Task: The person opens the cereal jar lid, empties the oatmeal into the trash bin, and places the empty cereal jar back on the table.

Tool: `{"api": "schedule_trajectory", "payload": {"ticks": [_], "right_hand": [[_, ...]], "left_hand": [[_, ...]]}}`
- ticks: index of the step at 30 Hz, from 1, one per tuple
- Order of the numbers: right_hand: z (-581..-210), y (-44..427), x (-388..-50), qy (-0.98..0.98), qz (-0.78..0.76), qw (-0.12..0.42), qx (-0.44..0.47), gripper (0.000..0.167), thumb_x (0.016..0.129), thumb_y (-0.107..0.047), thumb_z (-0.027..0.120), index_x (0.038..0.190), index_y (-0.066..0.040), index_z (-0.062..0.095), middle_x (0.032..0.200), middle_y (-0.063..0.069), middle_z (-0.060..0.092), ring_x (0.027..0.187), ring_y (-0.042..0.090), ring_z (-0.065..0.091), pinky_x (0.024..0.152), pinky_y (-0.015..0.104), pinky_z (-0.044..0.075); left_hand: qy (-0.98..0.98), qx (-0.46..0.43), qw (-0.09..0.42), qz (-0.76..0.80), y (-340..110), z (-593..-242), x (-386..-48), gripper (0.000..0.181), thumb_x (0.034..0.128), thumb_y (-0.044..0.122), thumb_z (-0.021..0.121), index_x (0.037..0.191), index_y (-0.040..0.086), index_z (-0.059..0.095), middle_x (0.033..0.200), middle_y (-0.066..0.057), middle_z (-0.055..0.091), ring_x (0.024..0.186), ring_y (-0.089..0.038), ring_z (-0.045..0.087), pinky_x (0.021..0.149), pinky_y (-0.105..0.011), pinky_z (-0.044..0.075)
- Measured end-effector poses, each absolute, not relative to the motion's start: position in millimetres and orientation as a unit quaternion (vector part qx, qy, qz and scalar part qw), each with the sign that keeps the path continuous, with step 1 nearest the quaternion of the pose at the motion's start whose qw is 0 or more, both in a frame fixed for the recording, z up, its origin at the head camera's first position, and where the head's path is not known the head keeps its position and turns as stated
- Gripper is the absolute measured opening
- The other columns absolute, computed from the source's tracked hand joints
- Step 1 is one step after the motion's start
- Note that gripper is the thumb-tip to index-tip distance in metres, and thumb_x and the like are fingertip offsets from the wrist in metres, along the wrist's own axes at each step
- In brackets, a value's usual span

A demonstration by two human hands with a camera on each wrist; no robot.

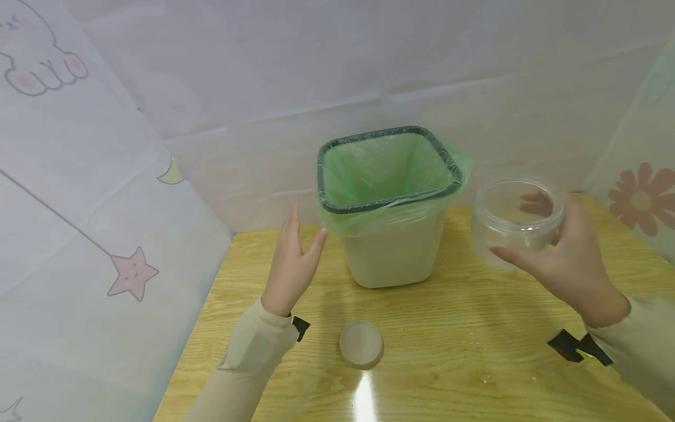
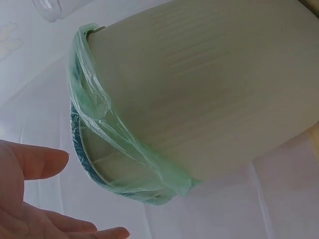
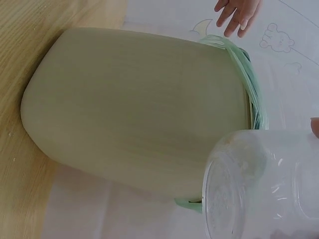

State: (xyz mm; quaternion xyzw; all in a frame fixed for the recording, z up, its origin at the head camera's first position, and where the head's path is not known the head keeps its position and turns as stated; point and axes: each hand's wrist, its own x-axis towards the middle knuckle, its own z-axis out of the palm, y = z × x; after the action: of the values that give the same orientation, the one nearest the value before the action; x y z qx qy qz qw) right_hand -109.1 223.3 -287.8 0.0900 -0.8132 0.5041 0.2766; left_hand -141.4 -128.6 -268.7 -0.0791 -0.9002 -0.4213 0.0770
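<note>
My right hand (image 1: 572,261) grips a clear, wide-mouthed plastic jar (image 1: 519,225), held upright to the right of the bin with its open mouth facing up. In the right wrist view the jar (image 3: 269,184) overlaps the bin's rim, apart or touching I cannot tell. A light-coloured trash bin (image 1: 392,252) stands on the table, lined with a green plastic bag (image 1: 337,220) folded over its dark rim. My left hand (image 1: 292,261) is raised at the bin's left, fingers straight, thumb spread, holding nothing. In the left wrist view the left hand (image 2: 30,199) is apart from the bag.
A round beige lid (image 1: 361,344) lies on the wooden table (image 1: 432,363) in front of the bin. Small white bits are scattered at the table's right. White sheets (image 1: 263,88) with printed cartoons hang behind and at both sides.
</note>
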Motion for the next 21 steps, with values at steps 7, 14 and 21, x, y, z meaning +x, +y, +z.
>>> {"api": "schedule_trajectory", "payload": {"ticks": [7, 14, 21], "right_hand": [[-292, 222, -106, -0.802, 0.518, 0.279, 0.102, 0.092, 0.058, 0.017, 0.082, 0.137, -0.012, 0.046, 0.121, -0.008, 0.050, 0.109, 0.006, 0.048, 0.082, 0.011, 0.035], [-300, 219, -103, -0.796, 0.534, 0.268, 0.100, 0.093, 0.059, 0.019, 0.080, 0.138, -0.013, 0.043, 0.121, -0.007, 0.050, 0.110, 0.008, 0.047, 0.083, 0.009, 0.035], [-307, 215, -100, -0.784, 0.551, 0.262, 0.113, 0.092, 0.058, 0.023, 0.078, 0.137, -0.011, 0.044, 0.123, -0.003, 0.051, 0.113, 0.010, 0.048, 0.086, 0.011, 0.037]], "left_hand": [[-0.901, -0.085, 0.079, -0.419, -131, -271, -138, 0.075, 0.1023, 0.033, 0.049, 0.155, 0.001, 0.007, 0.159, -0.020, 0.011, 0.145, -0.033, 0.013, 0.115, -0.051, 0.017], [-0.903, -0.083, 0.073, -0.415, -132, -274, -135, 0.075, 0.1025, 0.033, 0.049, 0.155, -0.001, 0.007, 0.159, -0.021, 0.010, 0.145, -0.035, 0.011, 0.115, -0.052, 0.015], [-0.903, -0.081, 0.072, -0.415, -132, -274, -133, 0.075, 0.1024, 0.034, 0.049, 0.155, 0.000, 0.007, 0.159, -0.020, 0.010, 0.145, -0.036, 0.010, 0.115, -0.053, 0.014]]}}
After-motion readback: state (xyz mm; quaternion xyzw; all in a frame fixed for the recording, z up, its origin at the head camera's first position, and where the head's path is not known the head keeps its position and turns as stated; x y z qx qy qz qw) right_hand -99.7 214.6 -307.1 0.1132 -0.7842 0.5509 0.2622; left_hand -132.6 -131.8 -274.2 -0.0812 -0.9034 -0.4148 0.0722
